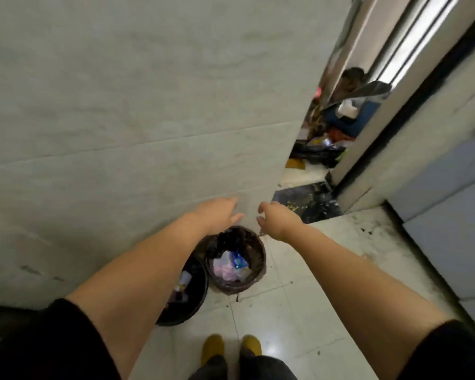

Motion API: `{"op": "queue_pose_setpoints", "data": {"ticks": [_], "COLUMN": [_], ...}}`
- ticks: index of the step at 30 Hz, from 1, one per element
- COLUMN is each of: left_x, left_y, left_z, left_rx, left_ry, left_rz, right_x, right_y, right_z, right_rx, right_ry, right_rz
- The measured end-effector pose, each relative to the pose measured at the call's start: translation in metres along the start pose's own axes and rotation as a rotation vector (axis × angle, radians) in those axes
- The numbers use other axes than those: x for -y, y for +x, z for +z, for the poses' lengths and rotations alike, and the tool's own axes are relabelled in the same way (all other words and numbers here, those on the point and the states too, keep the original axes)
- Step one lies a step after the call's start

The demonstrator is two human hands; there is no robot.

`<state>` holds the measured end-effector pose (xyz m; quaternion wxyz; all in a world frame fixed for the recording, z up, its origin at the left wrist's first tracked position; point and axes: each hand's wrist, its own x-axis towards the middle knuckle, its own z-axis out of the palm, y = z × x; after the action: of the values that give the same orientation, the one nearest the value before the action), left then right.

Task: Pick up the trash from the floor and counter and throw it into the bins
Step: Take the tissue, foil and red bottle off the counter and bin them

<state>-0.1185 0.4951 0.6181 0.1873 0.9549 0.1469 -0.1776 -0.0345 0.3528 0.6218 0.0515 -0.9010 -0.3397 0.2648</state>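
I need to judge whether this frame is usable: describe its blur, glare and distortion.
Head view: soft overall, with motion blur on the left hand and right hand; wide-angle bending tilts the wall and doorway; bright glare in the window strip at upper right; a reflective sheen on the floor tiles; bin contents stay readable.

no legible txt, labels or nos anywhere, pic blurred
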Motion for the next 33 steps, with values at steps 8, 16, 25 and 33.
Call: {"op": "queue_pose_setpoints", "data": {"ticks": [8,16,25,33], "left_x": [-0.162,-0.373,-0.576,-0.714], "left_y": [0.025,-0.036,-0.165,-0.256], "left_z": [-0.012,0.06,0.187,0.293], "left_rx": [0.048,0.143,0.263,0.374], "left_ry": [0.292,0.443,0.478,0.571], "left_rz": [0.487,0.922,1.242,1.478], "right_x": [-0.121,-0.221,-0.306,-0.387], "right_y": [-0.14,-0.325,-0.554,-0.708], "right_z": [-0.021,0.024,0.116,0.178], "right_rx": [-0.288,-0.438,-0.444,-0.445], "right_ry": [0.159,0.37,0.449,0.526], "right_rz": [0.438,0.921,1.281,1.494]}}
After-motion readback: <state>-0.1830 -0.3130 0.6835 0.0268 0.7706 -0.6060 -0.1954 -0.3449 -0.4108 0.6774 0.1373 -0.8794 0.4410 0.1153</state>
